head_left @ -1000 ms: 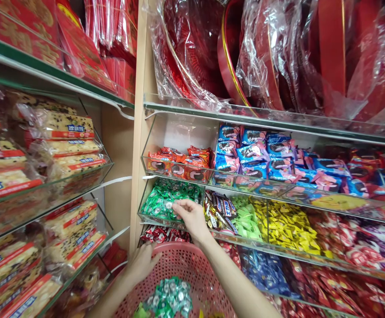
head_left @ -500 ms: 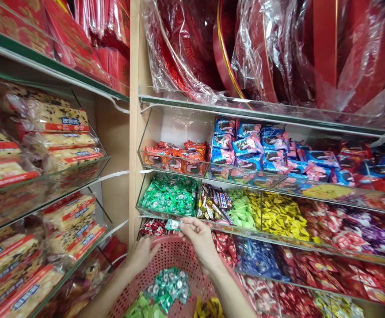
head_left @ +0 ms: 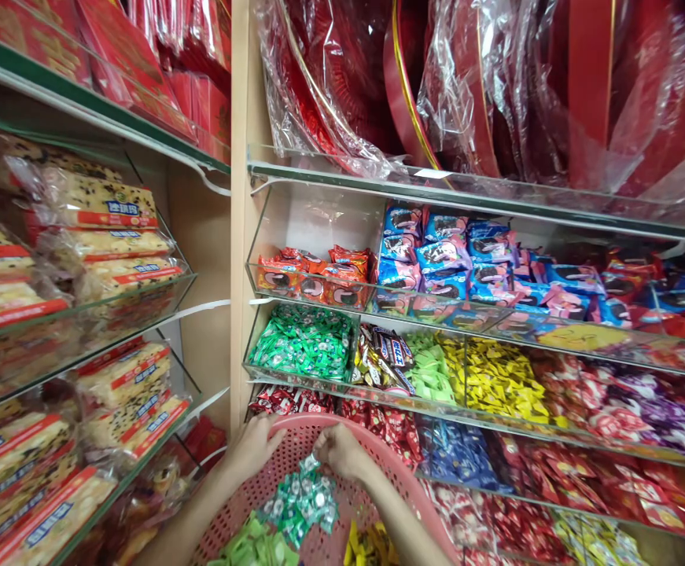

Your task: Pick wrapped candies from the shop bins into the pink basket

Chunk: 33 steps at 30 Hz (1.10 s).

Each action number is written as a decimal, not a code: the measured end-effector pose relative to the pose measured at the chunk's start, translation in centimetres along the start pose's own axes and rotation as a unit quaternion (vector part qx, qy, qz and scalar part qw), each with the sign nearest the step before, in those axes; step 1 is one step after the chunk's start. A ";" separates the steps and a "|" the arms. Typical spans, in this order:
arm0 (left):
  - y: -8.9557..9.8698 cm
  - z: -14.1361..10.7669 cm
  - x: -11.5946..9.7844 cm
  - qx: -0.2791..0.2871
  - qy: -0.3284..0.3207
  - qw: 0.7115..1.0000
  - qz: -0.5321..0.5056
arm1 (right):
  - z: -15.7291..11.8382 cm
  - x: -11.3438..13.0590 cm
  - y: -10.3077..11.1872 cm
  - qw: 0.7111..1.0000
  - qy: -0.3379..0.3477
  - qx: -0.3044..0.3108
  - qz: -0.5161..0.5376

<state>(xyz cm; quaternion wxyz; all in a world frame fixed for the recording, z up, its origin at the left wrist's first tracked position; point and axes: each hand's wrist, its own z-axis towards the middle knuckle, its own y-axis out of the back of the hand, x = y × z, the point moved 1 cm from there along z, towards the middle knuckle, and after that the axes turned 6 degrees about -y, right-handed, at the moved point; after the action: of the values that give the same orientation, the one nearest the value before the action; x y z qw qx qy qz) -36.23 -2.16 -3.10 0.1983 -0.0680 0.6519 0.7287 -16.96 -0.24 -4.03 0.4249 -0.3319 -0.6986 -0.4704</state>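
Note:
My left hand is closed on the left rim of a pink perforated plastic basket. Inside the basket's far side is my right hand, fingers curled together, with a green-wrapped candy at the fingertips. Just below lies a heap of shiny green-and-silver wrapped candies. Light green packets rest at the bottom left of the basket, and yellow-wrapped candies at the bottom right, partly cut off by the frame. A glass bin of green-wrapped candies stands just beyond the basket.
Glass-fronted shelves ahead hold chocolate bars, yellow candies, blue packets and red-wrapped sweets near the basket rim. Packaged pastries fill the left shelves. A wooden post divides them. Red plastic-wrapped items overhang above.
My right hand has moved down from above the far rim into the basket, bringing the small green-wrapped candy to the heap. The left hand keeps its grip on the rim.

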 end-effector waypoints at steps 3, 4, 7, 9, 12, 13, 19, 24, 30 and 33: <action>0.2 -0.1 -0.2 0.006 0.006 1.000 -0.006 | 1.0 -1.9 -0.7 0.997 -0.036 -0.042 -0.061; 0.2 -0.1 -0.2 0.007 0.009 1.000 -0.006 | 1.2 -2.3 -0.9 0.995 -0.041 -0.049 -0.076; 0.1 -0.1 0.0 0.006 0.012 1.000 0.002 | 1.5 -2.8 -1.2 0.991 -0.046 -0.071 -0.101; -0.1 0.0 0.2 0.002 0.009 1.000 0.007 | 1.5 -2.9 -1.5 0.989 -0.046 -0.088 -0.112; -0.4 0.0 0.4 -0.003 -0.001 1.000 0.004 | 1.4 -3.1 -1.8 0.984 -0.052 -0.102 -0.138; -0.4 0.0 0.4 -0.005 -0.004 1.000 0.002 | 1.3 -3.1 -1.8 0.982 -0.054 -0.105 -0.147; -0.6 -0.1 0.5 -0.007 0.000 1.000 -0.002 | 0.3 -2.7 -0.9 0.943 -0.039 -0.146 -0.297; -0.4 -0.1 0.3 -0.002 0.000 1.000 -0.007 | -0.9 -0.3 -0.1 0.925 -0.005 -0.180 -0.335; -0.4 -0.4 0.3 0.001 0.006 1.000 0.006 | -1.6 1.6 0.7 0.865 0.128 -0.269 -0.404; -0.6 -0.5 0.0 -0.001 0.003 1.000 0.002 | -1.5 0.8 1.3 0.874 0.099 -0.256 -0.400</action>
<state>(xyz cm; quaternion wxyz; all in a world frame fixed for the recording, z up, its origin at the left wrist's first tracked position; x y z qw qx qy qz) -36.10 -2.59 -3.69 0.1945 -0.0691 0.6521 0.7294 -15.74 -1.10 -2.48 0.1676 -0.0726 -0.5812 -0.7930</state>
